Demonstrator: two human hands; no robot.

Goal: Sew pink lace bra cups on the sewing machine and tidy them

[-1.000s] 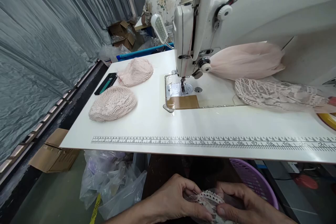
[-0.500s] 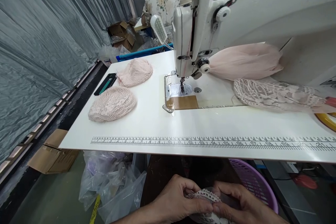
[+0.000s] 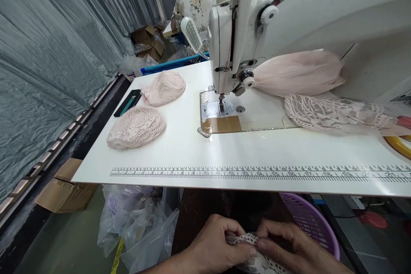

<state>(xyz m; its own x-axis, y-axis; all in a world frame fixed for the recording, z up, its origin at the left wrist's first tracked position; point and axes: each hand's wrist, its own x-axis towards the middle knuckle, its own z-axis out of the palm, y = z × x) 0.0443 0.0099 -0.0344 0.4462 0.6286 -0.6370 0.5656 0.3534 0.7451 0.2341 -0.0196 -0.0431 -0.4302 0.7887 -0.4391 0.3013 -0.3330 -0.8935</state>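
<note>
Below the table's front edge, my left hand (image 3: 213, 244) and my right hand (image 3: 287, 246) both pinch a small piece of pale pink lace (image 3: 245, 250), fingers closed on it and nearly touching each other. The lace is mostly hidden between the fingers. On the white table (image 3: 244, 152) above stands a white sewing machine (image 3: 244, 25), its needle over the metal plate (image 3: 218, 109).
Two pink lace cups (image 3: 136, 126) (image 3: 163, 87) and a black phone (image 3: 128, 102) lie at the table's left. Pink fabric (image 3: 298, 72) and lace (image 3: 337, 113) lie at the right. A purple basket (image 3: 313, 222), plastic bags (image 3: 138, 222) and a cardboard box (image 3: 64, 188) sit below. Another person (image 3: 192, 2) works behind.
My fingers have drawn closer together over the lace, covering more of it; the view has shifted slightly. Nothing on the table has moved.
</note>
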